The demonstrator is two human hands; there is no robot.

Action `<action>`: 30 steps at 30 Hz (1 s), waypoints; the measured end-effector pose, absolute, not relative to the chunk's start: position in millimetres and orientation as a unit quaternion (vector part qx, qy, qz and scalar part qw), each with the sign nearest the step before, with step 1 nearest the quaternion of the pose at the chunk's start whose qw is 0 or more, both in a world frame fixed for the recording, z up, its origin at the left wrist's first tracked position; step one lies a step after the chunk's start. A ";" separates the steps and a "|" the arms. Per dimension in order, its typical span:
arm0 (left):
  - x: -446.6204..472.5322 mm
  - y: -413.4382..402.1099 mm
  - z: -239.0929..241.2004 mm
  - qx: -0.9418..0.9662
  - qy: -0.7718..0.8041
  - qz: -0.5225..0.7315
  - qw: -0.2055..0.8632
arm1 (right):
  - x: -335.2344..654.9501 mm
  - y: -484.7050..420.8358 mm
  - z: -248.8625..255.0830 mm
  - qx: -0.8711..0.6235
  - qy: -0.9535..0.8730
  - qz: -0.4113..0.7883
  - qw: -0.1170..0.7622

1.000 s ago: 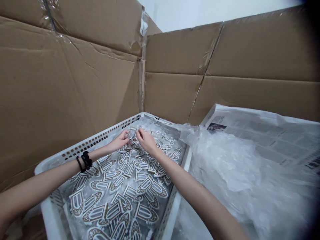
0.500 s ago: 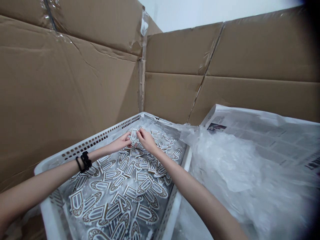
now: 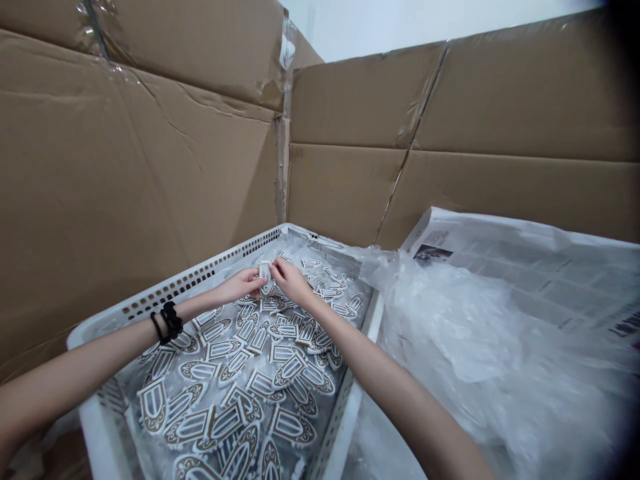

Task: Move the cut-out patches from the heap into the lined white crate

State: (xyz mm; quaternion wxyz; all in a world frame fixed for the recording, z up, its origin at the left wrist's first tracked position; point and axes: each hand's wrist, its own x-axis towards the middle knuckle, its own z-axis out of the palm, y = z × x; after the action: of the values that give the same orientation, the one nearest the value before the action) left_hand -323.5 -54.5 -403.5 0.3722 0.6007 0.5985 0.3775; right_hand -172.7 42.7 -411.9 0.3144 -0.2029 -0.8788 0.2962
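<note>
Over the far half of a white plastic basket (image 3: 350,420), my left hand (image 3: 249,283) pinches a small white ornamental piece (image 3: 265,270) at its left side. My right hand (image 3: 290,280) is closed at the piece's upper right, thumb and fingertips together against it. Beneath both hands lie many similar arch-shaped pieces (image 3: 295,427), white with brown-gold scroll patterns, spread on clear plastic in the basket. Black bands (image 3: 171,323) circle my left wrist. The fingers partly cover the held piece, so its full outline is hidden.
Tall cardboard walls (image 3: 350,107) stand behind the basket and on its left. To the right, crumpled clear plastic sheeting (image 3: 450,320) lies partly over a printed newspaper sheet (image 3: 550,260). The basket's perforated rim (image 3: 190,280) borders the pieces.
The held piece has turned slightly and shifted a little left between my hands. My right fingertips have moved slightly left with it. The pieces in the basket have stayed put.
</note>
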 end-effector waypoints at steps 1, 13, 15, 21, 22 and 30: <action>-324.4 -53.9 -404.5 0.602 0.599 0.374 0.373 | -172.5 42.7 -412.0 -0.200 -0.880 0.296 0.315; -321.5 -55.7 -403.5 0.587 0.586 0.379 0.411 | -172.7 46.5 -414.9 -0.183 -0.892 0.285 0.300; -321.9 -55.4 -404.0 0.585 0.592 0.377 0.407 | -173.1 47.1 -415.4 -0.183 -0.892 0.284 0.299; -323.8 -53.8 -404.4 0.575 0.613 0.366 0.399 | -173.7 46.2 -414.4 -0.184 -0.888 0.300 0.296; -323.5 -53.7 -404.0 0.574 0.613 0.371 0.397 | -173.8 46.0 -413.6 -0.181 -0.883 0.311 0.301; -310.1 -61.6 -398.8 0.621 0.578 0.398 0.348 | -172.4 46.7 -405.6 -0.148 -0.843 0.356 0.375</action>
State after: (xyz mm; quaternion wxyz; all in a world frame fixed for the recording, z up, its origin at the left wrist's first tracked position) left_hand -310.1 -61.6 -398.8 0.3480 0.6213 0.5783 0.3980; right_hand -172.4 46.7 -405.6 0.3749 -0.1476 -0.8432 0.3558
